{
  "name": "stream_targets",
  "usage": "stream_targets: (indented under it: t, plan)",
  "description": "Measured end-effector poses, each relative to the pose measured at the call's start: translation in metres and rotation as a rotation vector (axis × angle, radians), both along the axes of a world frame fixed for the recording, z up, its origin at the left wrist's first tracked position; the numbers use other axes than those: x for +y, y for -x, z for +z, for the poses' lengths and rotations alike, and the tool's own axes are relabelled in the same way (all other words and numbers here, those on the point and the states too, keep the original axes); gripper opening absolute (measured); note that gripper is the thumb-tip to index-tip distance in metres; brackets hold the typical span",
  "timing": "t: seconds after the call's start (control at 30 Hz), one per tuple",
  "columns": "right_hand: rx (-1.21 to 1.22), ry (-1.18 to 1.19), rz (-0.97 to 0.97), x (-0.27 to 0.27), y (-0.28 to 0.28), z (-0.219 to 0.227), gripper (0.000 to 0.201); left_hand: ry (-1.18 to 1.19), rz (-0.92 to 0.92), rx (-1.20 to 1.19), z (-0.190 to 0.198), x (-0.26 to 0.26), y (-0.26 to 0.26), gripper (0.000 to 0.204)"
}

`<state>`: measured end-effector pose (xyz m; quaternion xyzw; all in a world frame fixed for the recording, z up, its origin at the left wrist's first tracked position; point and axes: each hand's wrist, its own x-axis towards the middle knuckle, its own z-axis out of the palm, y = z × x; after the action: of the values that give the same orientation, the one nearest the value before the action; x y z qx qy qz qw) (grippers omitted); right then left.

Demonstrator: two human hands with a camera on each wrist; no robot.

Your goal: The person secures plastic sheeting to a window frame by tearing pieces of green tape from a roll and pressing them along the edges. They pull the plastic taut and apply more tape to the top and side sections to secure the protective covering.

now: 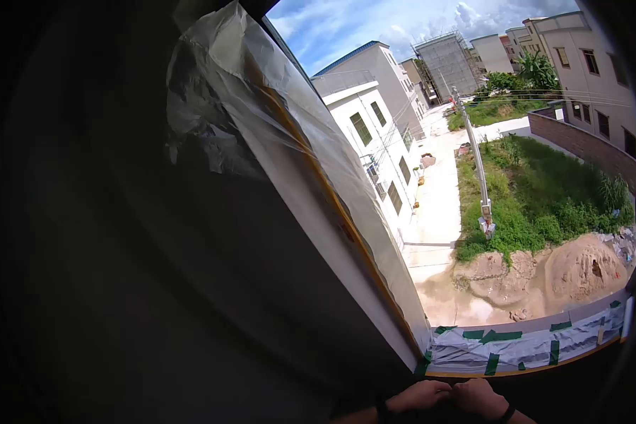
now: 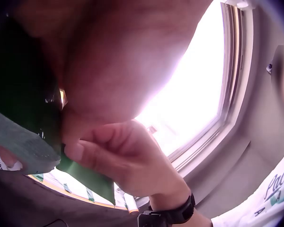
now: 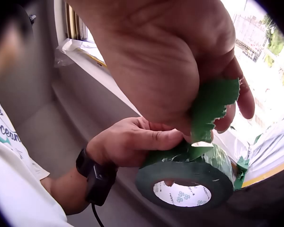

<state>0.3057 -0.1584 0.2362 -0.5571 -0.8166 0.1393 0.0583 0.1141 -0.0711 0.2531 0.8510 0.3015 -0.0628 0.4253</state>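
Your left hand point(image 3: 120, 142) grips the tape roll point(image 3: 146, 183) by its rim, probably light; beside it, your right hand point(image 3: 161, 56) seemingly pinches the torn strip point(image 3: 213, 104), likely limp, best edge-held.

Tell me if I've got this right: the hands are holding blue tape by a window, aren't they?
Nearly! The tape is green, not blue, as the right wrist view shows. The hands are indeed holding it by a window.
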Motion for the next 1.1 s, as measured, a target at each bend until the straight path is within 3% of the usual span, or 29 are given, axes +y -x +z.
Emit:
stream_targets:
  t: [0.03,0.1,0.17,0.2,0.27,0.37,0.43,0.5,0.57,0.63,0.67,0.73,0.77,0.8,0.83,0.87,0.93,1.0,1.03,1.1]
  plan:
    - [-0.001,-0.015,0.003,-0.003,0.001,0.005,0.027,-0.007,0.031,-0.007,-0.006,-0.002,0.000,0.033]
    - [0.237,-0.054,-0.132,-0.010,0.003,0.013,0.026,-0.063,0.055,-0.145,-0.026,-0.005,0.003,0.029]
    - [0.221,-0.153,-0.130,-0.012,0.002,0.000,0.024,-0.101,0.229,-0.139,0.036,-0.036,-0.011,0.026]
    - [0.220,-0.148,-0.119,-0.011,0.001,-0.005,0.022,-0.101,0.232,-0.130,0.035,-0.037,-0.011,0.026]
    - [0.227,-0.135,-0.112,-0.013,0.002,-0.011,0.020,-0.275,0.178,-0.167,0.029,-0.040,-0.017,0.024]
    - [0.196,-0.228,-0.041,-0.010,-0.008,-0.004,0.020,-0.230,0.220,-0.112,0.002,-0.028,-0.017,0.027]
    - [0.098,-0.274,0.034,-0.006,-0.015,0.002,0.020,-0.201,0.251,-0.237,0.002,-0.025,-0.021,0.027]
    - [0.137,-0.329,0.046,-0.007,-0.017,0.018,0.014,-0.225,0.294,-0.128,-0.010,-0.016,-0.021,0.030]
    - [0.218,-0.556,0.153,-0.016,-0.015,0.051,0.011,-0.163,0.507,-0.176,-0.039,0.013,-0.010,0.030]
    - [0.295,-0.483,0.049,-0.028,-0.027,0.092,0.015,-0.169,0.426,-0.065,-0.009,0.024,-0.002,0.031]
    - [0.441,-0.555,-0.042,-0.026,-0.037,0.103,0.017,-0.161,0.381,-0.135,-0.009,0.028,0.002,0.030]
    - [0.605,-0.627,-0.208,-0.022,-0.067,0.113,0.014,0.133,0.316,-0.295,0.021,0.022,-0.014,0.029]
    - [0.666,-0.619,-0.253,-0.026,-0.085,0.113,0.010,0.113,0.284,-0.253,0.045,0.017,-0.028,0.034]
    - [0.809,-0.527,-0.338,-0.035,-0.102,0.115,0.010,0.103,0.246,-0.271,0.046,0.019,-0.035,0.037]
    - [0.969,-0.404,-0.458,-0.049,-0.117,0.121,0.011,0.047,0.227,-0.281,0.039,0.024,-0.042,0.039]
    - [0.968,-0.425,-0.566,-0.060,-0.138,0.114,0.013,0.044,0.229,-0.285,0.027,0.027,-0.044,0.042]
    - [1.219,-0.426,-0.749,-0.085,-0.182,0.102,0.018,0.028,0.224,-0.307,0.007,0.028,-0.064,0.046]
    - [1.183,-0.424,-0.848,-0.105,-0.224,0.090,0.020,-0.548,0.049,-0.159,-0.018,0.021,-0.087,0.065]
    - [1.186,-0.401,-0.878,-0.110,-0.235,0.086,0.021,-0.539,0.051,-0.157,-0.030,0.018,-0.101,0.065]
    - [1.178,-0.362,-0.882,-0.113,-0.242,0.079,0.022,-0.490,0.217,-0.150,-0.059,0.016,-0.131,0.085]
